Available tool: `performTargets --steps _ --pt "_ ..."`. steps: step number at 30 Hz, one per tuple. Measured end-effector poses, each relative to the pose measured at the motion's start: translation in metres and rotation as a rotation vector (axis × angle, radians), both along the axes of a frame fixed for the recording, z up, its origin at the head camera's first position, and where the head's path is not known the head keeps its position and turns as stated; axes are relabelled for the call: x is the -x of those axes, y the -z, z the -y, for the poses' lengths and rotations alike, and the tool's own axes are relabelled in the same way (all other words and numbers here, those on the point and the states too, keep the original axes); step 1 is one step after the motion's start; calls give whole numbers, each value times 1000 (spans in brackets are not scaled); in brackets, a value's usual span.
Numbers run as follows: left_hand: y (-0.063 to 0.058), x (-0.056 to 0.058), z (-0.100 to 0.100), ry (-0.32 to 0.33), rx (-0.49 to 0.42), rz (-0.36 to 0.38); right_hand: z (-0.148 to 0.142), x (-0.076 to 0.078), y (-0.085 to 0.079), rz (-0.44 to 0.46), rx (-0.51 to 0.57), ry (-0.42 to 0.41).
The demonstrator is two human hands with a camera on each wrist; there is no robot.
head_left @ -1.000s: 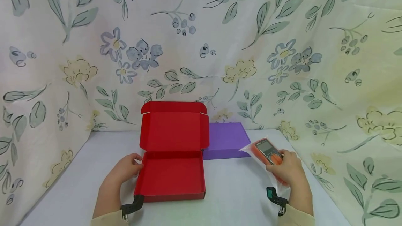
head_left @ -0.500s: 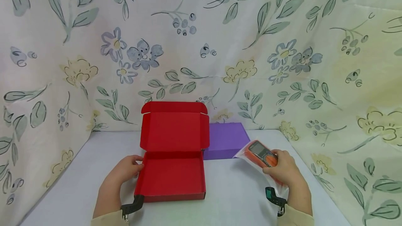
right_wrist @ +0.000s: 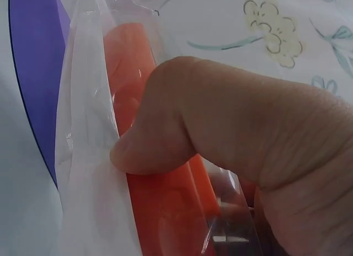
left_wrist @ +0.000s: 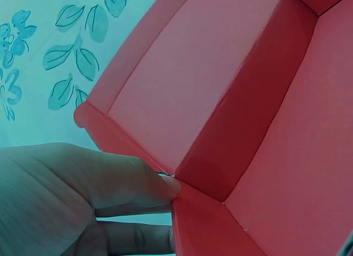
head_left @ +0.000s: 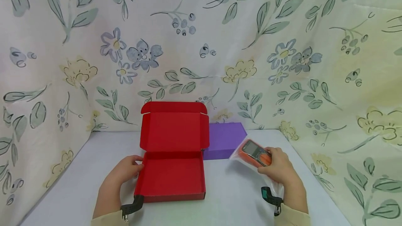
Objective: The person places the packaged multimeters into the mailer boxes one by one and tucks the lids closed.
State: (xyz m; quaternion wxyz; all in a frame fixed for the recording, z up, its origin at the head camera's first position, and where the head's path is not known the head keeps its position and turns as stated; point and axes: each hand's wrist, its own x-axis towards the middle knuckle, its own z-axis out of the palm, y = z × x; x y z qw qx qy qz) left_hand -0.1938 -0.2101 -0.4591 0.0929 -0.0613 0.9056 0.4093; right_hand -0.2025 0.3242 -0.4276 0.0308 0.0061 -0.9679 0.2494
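A red cardboard box (head_left: 171, 176) stands on the table with its lid (head_left: 174, 132) raised at the back and no contents visible inside. My left hand (head_left: 124, 170) holds its left wall. In the left wrist view the thumb tip lies at the wall's top edge, while another finger passes behind the wall. My right hand (head_left: 277, 166) grips an orange multimeter (head_left: 253, 152) in a clear plastic bag (right_wrist: 88, 129), above the table right of the box. Its display and dial face up. The right wrist view shows the thumb across the meter's orange side; the other fingers are mostly hidden.
A closed purple box (head_left: 224, 138) lies behind and to the right of the red box, partly hidden by the raised lid. The white table (head_left: 229, 191) ends at a floral cloth (head_left: 188, 55) hanging behind it.
My right hand has moved left with the bagged multimeter, bringing it closer to the red box and in front of the purple box's corner. The left hand has stayed in place.
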Motion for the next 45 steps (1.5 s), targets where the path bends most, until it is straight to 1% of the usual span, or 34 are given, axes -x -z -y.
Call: performTargets --steps 13,22,33,45 --pt "-2 0 -2 -3 3 8 14 0 -3 -9 -1 -41" --pt "-3 -1 -2 15 -5 -2 21 -1 -7 -4 19 -52" --pt "-3 -1 -2 14 -23 7 24 -1 -6 0 18 -42" --pt "-2 -1 -2 7 -30 19 29 -2 -8 -3 26 -67"
